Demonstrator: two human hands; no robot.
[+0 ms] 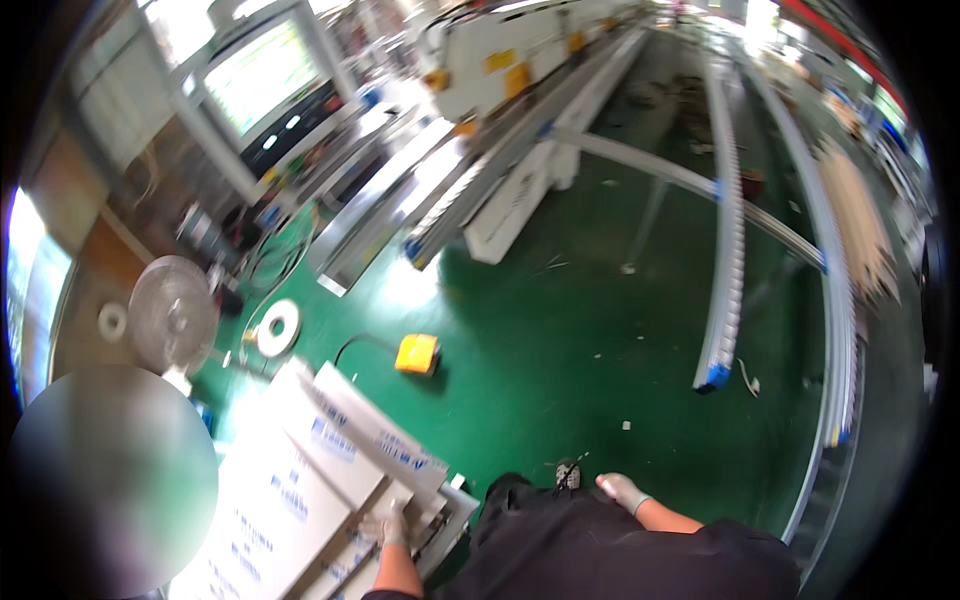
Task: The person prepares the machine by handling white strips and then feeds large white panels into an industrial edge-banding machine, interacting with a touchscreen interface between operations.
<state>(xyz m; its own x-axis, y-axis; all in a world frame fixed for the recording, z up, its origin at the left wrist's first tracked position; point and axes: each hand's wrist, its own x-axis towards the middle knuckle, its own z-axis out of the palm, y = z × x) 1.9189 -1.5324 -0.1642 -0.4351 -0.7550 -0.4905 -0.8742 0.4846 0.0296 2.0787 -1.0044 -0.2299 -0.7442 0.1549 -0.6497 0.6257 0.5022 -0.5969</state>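
My left hand (389,524), in a pale glove, rests on the stack of long white profiles or panels (290,490) with blue print at the lower left. Its fingers look spread over the edges of the pieces, though blur softens them. Out to the right of my body is my right hand (622,491), also gloved. Nothing shows in it, and its fingers appear stretched out away from any object. A shoe (568,474) of mine peeks out below my dark clothing.
On the green floor sits a yellow foot pedal (417,354) with a black cable. Left of it are a white roll (278,328) and a round fan (173,313). Long metal rails (722,300) with blue ends run along the right. A large white machine (500,60) stands ahead.
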